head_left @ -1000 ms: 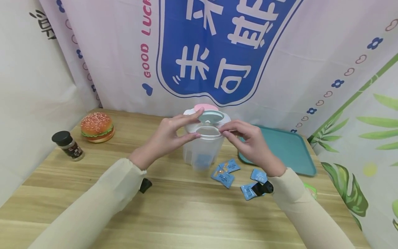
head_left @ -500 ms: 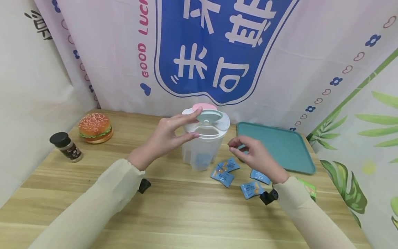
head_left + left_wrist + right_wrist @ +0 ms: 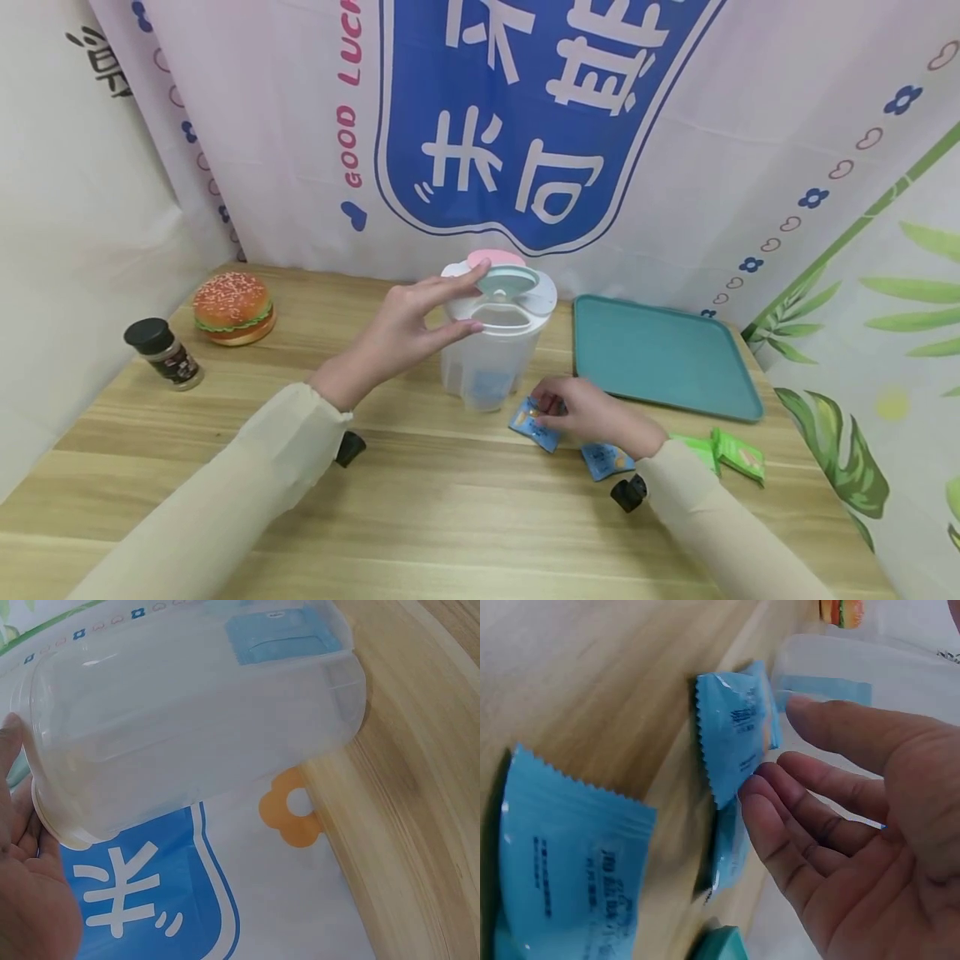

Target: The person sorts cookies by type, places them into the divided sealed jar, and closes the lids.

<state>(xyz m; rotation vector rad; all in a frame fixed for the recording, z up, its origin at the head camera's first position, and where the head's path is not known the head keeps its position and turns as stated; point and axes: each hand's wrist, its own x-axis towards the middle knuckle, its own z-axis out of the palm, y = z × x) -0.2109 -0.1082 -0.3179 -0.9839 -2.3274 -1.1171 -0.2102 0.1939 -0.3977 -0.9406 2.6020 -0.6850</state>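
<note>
A frosted clear storage container (image 3: 480,362) with a white top stands upright in the head view, its pale green flip lid (image 3: 510,281) raised. My left hand (image 3: 393,333) holds its top, index finger at the raised lid and thumb at the opening's rim. Inside, near the base, lies a blue snack packet (image 3: 285,634). My right hand (image 3: 596,417) is low over the small blue packets right of the container. In the right wrist view its fingertips are right at one blue packet (image 3: 735,731), thumb and fingers apart. Another blue packet (image 3: 574,862) lies nearer that camera.
A teal tray (image 3: 667,358) lies at the back right. Green packets (image 3: 741,457) are beside the right sleeve. A toy hamburger (image 3: 233,307) and a black-capped seasoning jar (image 3: 165,354) stand at the left. A printed cloth (image 3: 300,167) hangs behind the wooden table (image 3: 420,517).
My right hand has left the container's opening, moving down and right to the blue packets. My left hand has stayed at the lid.
</note>
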